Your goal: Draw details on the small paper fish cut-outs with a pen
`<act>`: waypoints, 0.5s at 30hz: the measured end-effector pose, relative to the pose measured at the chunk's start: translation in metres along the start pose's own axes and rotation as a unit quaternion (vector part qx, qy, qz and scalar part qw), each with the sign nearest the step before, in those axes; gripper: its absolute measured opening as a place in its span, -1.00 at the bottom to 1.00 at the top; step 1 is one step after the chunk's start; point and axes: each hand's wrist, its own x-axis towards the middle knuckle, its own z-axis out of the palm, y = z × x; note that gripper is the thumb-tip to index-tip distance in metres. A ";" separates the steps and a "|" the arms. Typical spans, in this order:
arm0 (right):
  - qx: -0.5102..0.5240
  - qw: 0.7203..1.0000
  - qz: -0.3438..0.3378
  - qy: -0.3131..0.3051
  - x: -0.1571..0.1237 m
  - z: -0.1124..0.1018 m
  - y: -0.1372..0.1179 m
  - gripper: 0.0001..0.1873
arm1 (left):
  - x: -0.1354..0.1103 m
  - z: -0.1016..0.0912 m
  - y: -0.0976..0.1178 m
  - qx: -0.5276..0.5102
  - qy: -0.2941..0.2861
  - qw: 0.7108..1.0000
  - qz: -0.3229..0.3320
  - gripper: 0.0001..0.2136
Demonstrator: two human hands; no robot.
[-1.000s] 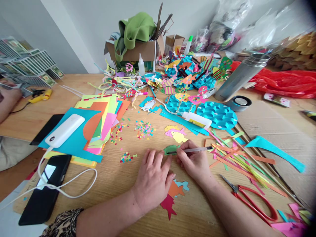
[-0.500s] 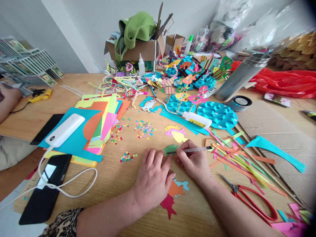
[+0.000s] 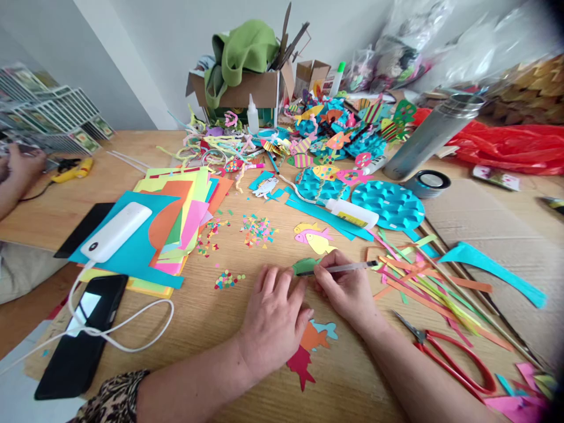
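My right hand [image 3: 341, 285] is closed round a slim pen [image 3: 352, 267], its tip down on a green paper fish [image 3: 305, 266]. Flat on the table, with fingers stretched out, my left hand [image 3: 277, 311] reaches the near edge of that fish with its fingertips. Part of the green fish is hidden by my right hand. Just beyond lie yellow and pink paper fish [image 3: 312, 236] with drawn lines. Partly under my left hand's thumb side are plain paper fish: a red one [image 3: 301, 365], an orange one [image 3: 314, 336] and a light blue one [image 3: 328, 330].
Red-handled scissors [image 3: 458, 358] lie at right near paper strips [image 3: 434, 282]. Confetti heaps [image 3: 258, 230], coloured sheets [image 3: 132, 235], a power bank [image 3: 118, 232] and a phone [image 3: 81, 338] are at left. A glue bottle [image 3: 352, 214] and steel flask [image 3: 432, 138] stand beyond. Another person's hand [image 3: 22, 170] shows far left.
My hands stay almost in place, with the pen tip shifted very slightly along the green fish. At far left, the other person's hand has come further into view.
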 end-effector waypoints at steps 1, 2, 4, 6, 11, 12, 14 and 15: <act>0.002 1.000 0.000 0.001 0.000 0.000 0.000 -0.83 | 0.000 0.000 0.000 0.000 0.000 1.000 0.000 -0.56; 0.003 1.000 0.001 0.003 0.000 0.000 0.000 -0.83 | 0.000 0.000 0.000 0.000 0.000 1.000 0.000 -0.56; 0.005 1.000 0.004 0.007 0.001 0.000 0.001 -0.83 | 0.001 0.000 0.000 -0.001 0.002 1.000 0.001 -0.56; 0.006 1.000 0.004 0.006 0.001 0.000 0.000 -0.83 | 0.001 0.000 0.000 -0.003 0.003 1.000 0.001 -0.57; 0.036 0.999 -0.002 0.040 -0.001 0.000 -0.004 -0.81 | 0.001 0.002 -0.001 -0.004 0.009 1.000 -0.001 -0.58; 0.042 0.997 -0.006 0.058 -0.002 0.000 -0.004 -0.81 | 0.001 0.002 -0.002 -0.004 0.010 1.000 -0.001 -0.59; 0.049 0.995 -0.017 0.089 -0.003 0.000 -0.004 -0.81 | 0.002 0.002 -0.002 -0.003 0.011 1.000 0.001 -0.60; 0.051 0.993 -0.023 0.101 -0.003 0.000 -0.004 -0.81 | 0.002 0.002 -0.002 -0.002 0.012 1.000 0.002 -0.60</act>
